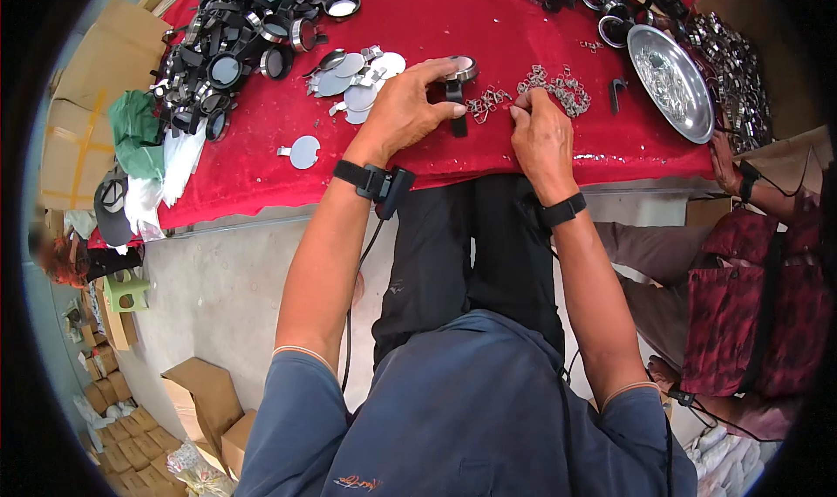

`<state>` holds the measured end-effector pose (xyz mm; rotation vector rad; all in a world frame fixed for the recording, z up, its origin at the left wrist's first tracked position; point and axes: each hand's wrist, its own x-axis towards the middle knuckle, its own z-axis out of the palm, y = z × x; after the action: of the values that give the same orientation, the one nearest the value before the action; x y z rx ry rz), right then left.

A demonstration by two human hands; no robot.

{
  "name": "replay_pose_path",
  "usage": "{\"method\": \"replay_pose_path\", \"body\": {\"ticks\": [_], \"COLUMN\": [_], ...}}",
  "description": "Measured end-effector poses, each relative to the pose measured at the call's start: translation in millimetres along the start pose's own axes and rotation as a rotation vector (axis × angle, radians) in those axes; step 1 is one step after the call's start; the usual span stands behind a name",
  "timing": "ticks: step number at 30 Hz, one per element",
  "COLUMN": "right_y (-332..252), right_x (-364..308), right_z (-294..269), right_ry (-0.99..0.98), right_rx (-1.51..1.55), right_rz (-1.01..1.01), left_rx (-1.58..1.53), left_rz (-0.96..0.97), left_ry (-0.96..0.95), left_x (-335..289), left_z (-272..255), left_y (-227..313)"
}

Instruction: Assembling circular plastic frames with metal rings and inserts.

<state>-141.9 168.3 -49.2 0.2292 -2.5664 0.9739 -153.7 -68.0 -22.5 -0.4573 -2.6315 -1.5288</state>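
Note:
My left hand (403,106) grips a round metal-rimmed part with a black handle (458,91), thumb and fingers around it, its handle pointing toward me on the red cloth. Close by on the right, my right hand (545,139) has its fingertips pinched together at the edge of a pile of small bent-wire clips (571,94). Whatever is between those fingertips is too small to make out. A smaller cluster of wire clips (486,105) lies between the hands. Left of my left hand are several grey tabbed discs (359,80), and one tabbed disc (304,153) rests apart.
A heap of black-handled round parts (225,70) covers the far left of the red-clothed table (279,179). At right stand an oval steel tray (703,129) of small metal pieces, a loose black part (617,96) and a pile of metal clips (732,70). A co-worker's hand (725,161) touches the table edge.

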Motion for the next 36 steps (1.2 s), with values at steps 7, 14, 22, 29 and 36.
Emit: {"method": "replay_pose_path", "body": {"ticks": [7,14,22,29,36], "right_y": [3,-9,-25,-25,-28], "right_x": [19,36,46,47,42], "right_z": [-3,7,11,23,28], "right_ry": [-0.202,-0.105,0.073,0.134,0.179], "right_rx": [0.594,0.360,-0.048,0.020,0.161], "right_rz": [0.484,0.026,-0.509,-0.571,-0.429], "left_rx": [0.197,0.223,0.251,0.260,0.302], "left_rz": [0.151,0.144,0.142,0.053,0.053], "left_ry": [0.097,-0.005,-0.162,-0.107,-0.066], "left_x": [22,27,37,41,41], "left_z": [16,9,-2,0,1], "left_y": [-4,4,1,3,1]}}
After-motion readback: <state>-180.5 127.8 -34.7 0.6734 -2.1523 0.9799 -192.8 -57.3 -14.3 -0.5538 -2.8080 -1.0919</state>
